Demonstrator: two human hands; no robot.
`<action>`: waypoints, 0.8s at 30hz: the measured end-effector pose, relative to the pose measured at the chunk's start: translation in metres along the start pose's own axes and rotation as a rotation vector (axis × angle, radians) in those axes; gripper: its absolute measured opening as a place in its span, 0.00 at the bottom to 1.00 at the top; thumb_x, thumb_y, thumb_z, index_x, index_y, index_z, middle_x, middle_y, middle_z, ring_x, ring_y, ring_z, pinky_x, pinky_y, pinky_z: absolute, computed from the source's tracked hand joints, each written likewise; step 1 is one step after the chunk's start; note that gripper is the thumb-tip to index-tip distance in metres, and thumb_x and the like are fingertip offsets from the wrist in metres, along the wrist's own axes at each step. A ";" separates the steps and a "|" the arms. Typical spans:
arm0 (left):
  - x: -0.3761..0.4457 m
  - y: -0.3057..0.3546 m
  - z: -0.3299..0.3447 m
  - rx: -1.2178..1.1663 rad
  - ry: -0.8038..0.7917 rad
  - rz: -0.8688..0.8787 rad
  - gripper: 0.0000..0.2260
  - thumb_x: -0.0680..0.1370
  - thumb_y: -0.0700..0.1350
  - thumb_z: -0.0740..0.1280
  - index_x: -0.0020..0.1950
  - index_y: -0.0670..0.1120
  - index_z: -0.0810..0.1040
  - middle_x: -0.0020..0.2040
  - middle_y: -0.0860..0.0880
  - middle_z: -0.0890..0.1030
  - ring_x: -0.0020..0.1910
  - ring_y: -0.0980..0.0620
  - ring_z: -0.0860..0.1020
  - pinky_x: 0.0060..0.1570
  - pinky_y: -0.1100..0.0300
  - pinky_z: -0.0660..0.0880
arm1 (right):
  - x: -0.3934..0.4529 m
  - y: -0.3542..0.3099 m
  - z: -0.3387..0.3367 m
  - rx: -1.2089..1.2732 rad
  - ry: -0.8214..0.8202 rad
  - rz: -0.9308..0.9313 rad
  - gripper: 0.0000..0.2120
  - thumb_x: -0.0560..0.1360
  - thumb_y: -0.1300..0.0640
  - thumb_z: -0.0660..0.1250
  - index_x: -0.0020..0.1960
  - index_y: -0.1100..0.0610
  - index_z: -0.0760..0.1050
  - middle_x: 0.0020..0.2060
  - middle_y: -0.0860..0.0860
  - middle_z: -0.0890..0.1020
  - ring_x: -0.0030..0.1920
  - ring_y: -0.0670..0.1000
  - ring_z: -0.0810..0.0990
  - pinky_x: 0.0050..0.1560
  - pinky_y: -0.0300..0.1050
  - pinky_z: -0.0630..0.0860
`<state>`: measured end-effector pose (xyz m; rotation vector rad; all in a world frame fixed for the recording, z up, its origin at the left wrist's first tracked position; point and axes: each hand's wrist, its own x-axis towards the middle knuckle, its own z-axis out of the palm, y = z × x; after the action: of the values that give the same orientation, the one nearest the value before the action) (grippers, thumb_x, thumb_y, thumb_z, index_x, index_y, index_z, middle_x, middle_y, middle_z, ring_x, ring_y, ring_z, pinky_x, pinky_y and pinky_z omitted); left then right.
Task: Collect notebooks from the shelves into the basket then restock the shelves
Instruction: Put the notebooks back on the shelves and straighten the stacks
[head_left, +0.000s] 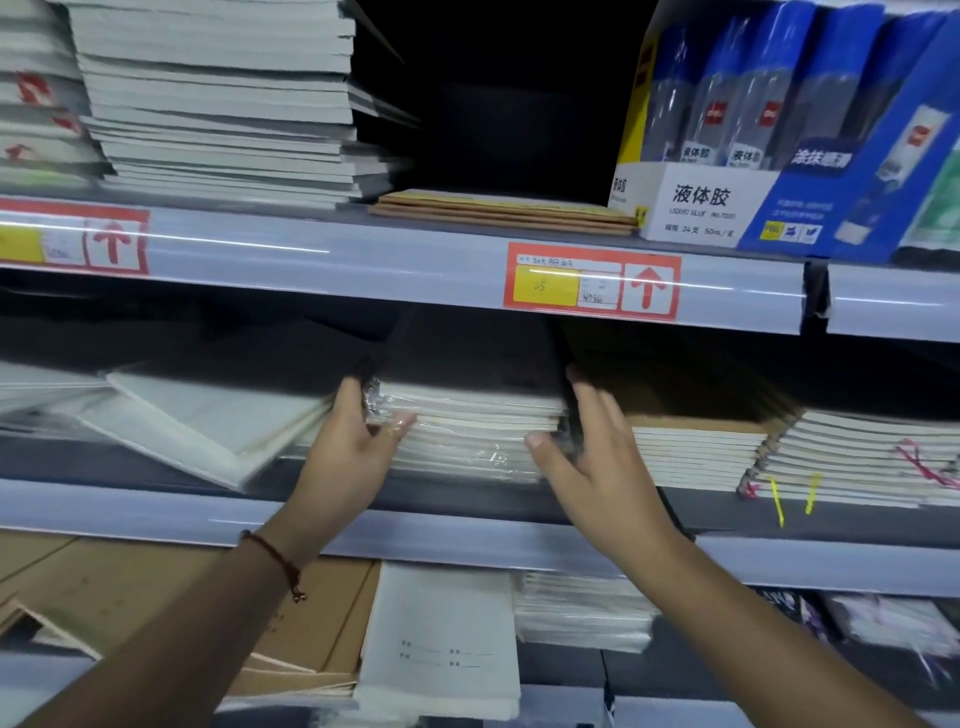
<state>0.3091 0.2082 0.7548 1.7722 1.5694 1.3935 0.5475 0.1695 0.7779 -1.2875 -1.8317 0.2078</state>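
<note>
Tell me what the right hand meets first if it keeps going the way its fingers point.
The right hand already touches the wrapped notebook stack; further in, probably only the dark shelf back, though depth is unclear.

My bare arms and hands

A thin red cord bracelet (272, 556) with small beads rings my left wrist; my forearms are sleeveless, my right wrist unadorned.
</note>
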 end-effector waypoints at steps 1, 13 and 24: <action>0.000 0.000 0.001 -0.050 -0.009 0.002 0.13 0.78 0.51 0.68 0.53 0.48 0.67 0.45 0.48 0.76 0.42 0.55 0.74 0.40 0.63 0.70 | -0.001 -0.001 0.001 0.010 0.001 0.004 0.29 0.79 0.47 0.64 0.77 0.47 0.56 0.63 0.38 0.64 0.64 0.34 0.60 0.64 0.30 0.60; -0.006 0.016 0.010 -0.229 -0.076 -0.058 0.20 0.75 0.69 0.61 0.49 0.53 0.64 0.51 0.51 0.71 0.51 0.56 0.73 0.47 0.59 0.70 | 0.014 0.001 0.052 -0.480 0.081 -0.056 0.32 0.79 0.38 0.51 0.77 0.56 0.58 0.73 0.53 0.66 0.75 0.56 0.57 0.75 0.49 0.49; 0.006 0.004 0.008 0.089 -0.047 0.073 0.15 0.82 0.56 0.57 0.51 0.44 0.63 0.46 0.46 0.69 0.42 0.53 0.69 0.40 0.58 0.69 | 0.028 0.021 0.039 -0.750 -0.060 -0.240 0.31 0.79 0.43 0.56 0.76 0.58 0.61 0.70 0.56 0.70 0.74 0.60 0.61 0.69 0.54 0.65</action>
<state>0.3174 0.2148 0.7568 1.9176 1.5803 1.3232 0.5316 0.2153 0.7577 -1.5277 -2.1878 -0.6347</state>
